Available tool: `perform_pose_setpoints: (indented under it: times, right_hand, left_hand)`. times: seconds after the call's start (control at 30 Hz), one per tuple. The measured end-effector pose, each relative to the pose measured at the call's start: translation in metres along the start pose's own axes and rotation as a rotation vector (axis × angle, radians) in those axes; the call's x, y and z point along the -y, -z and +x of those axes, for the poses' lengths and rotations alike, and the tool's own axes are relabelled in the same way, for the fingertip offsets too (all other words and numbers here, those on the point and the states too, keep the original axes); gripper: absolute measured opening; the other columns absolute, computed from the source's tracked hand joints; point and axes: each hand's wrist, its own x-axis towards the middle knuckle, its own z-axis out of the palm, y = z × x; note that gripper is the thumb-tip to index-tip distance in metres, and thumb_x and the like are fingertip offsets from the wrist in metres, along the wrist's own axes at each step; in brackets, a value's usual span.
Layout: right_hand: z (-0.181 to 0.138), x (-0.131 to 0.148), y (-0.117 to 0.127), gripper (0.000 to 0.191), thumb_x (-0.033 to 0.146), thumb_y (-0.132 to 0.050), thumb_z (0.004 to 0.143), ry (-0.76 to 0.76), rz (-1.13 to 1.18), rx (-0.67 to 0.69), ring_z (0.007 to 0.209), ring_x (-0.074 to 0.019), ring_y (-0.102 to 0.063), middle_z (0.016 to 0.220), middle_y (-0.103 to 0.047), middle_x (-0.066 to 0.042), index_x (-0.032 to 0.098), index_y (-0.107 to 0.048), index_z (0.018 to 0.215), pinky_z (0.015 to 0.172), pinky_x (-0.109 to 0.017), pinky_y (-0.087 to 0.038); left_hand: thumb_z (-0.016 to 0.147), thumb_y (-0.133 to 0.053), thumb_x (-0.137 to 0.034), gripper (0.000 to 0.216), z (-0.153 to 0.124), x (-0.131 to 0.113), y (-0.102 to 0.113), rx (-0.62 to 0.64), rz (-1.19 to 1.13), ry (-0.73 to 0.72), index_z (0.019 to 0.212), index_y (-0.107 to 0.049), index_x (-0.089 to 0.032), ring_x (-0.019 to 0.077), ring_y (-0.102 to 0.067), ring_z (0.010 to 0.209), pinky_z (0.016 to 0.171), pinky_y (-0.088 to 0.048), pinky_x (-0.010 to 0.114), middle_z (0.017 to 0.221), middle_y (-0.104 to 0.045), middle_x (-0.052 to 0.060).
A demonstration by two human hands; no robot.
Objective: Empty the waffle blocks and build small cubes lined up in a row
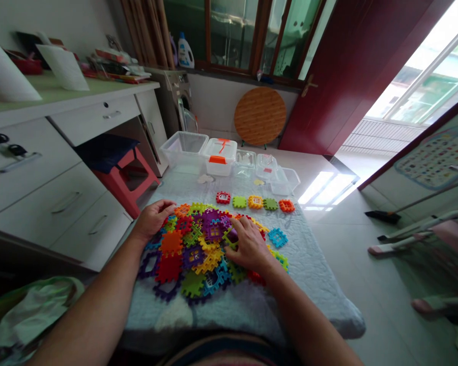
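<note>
A heap of colourful toothed plastic building tiles (193,284) lies on the cloth-covered table in front of me. My left hand (152,219) rests against the heap's left edge, its fingers stretched toward an orange tile (182,210) at the back. Over the right half of the heap is my right hand (249,245), thumb and fingers apart, beside purple tiles (212,232); nothing is visibly gripped. Behind the heap stands a row of separate tiles: a red one (223,197), a light green one (239,202), a yellow one (255,202), a dark green one (270,204) and an orange-red one (286,206).
A blue tile (278,237) lies right of the heap. Along the table's far edge stand an uncovered clear bin (185,147), a lidded box with an orange latch (220,165) and smaller clear containers (245,160). A red stool (127,178) is at the left.
</note>
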Motion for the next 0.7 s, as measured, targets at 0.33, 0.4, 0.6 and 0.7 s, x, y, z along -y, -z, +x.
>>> perform_pose_setpoints:
  times: [0.33, 0.4, 0.6, 0.7]
  right_hand:
    - [0.005, -0.047, 0.007, 0.057, 0.015, -0.053, 0.073, -0.128, 0.32, -0.229, 0.066, -0.013, -0.052, 0.075, -0.056, 0.003, 0.018, -0.046, 0.13, 0.07, -0.027, -0.045]
    - [0.005, -0.062, 0.011, 0.045, 0.016, -0.053, 0.075, -0.178, 0.307, -0.24, 0.063, -0.0125, -0.051, 0.071, -0.056, 0.003, 0.017, -0.053, 0.12, 0.067, -0.026, -0.044]
    - [0.0, -0.069, 0.019, 0.02, 0.031, -0.062, 0.08, -0.131, 0.232, -0.131, 0.078, -0.0169, -0.058, 0.081, -0.064, -0.003, 0.018, -0.063, 0.095, 0.076, -0.032, -0.045]
    - [-0.002, -0.057, 0.018, 0.035, 0.042, -0.069, 0.077, -0.064, 0.186, -0.033, 0.093, -0.0218, -0.059, 0.096, -0.067, -0.006, 0.019, -0.063, 0.103, 0.085, -0.037, -0.045]
  left_hand:
    - [0.073, -0.061, -0.06, 0.05, -0.001, -0.001, -0.001, 0.004, -0.015, 0.017, 0.098, -0.068, -0.016, 0.0206, -0.064, 0.08, 0.073, -0.051, 0.027, 0.088, -0.071, 0.003]
    - [0.073, -0.061, -0.06, 0.051, -0.002, -0.003, -0.001, 0.006, -0.011, 0.025, 0.098, -0.068, -0.016, 0.0211, -0.064, 0.08, 0.073, -0.051, 0.028, 0.088, -0.071, 0.004]
    - [0.074, -0.061, -0.056, 0.045, -0.001, -0.004, 0.0, 0.008, 0.008, 0.012, 0.095, -0.068, -0.017, 0.0193, -0.063, 0.078, 0.074, -0.05, 0.027, 0.086, -0.071, 0.002]
    - [0.075, -0.061, -0.054, 0.044, -0.002, -0.004, 0.0, 0.0, 0.015, 0.009, 0.095, -0.068, -0.017, 0.0188, -0.063, 0.078, 0.073, -0.049, 0.026, 0.086, -0.07, 0.002]
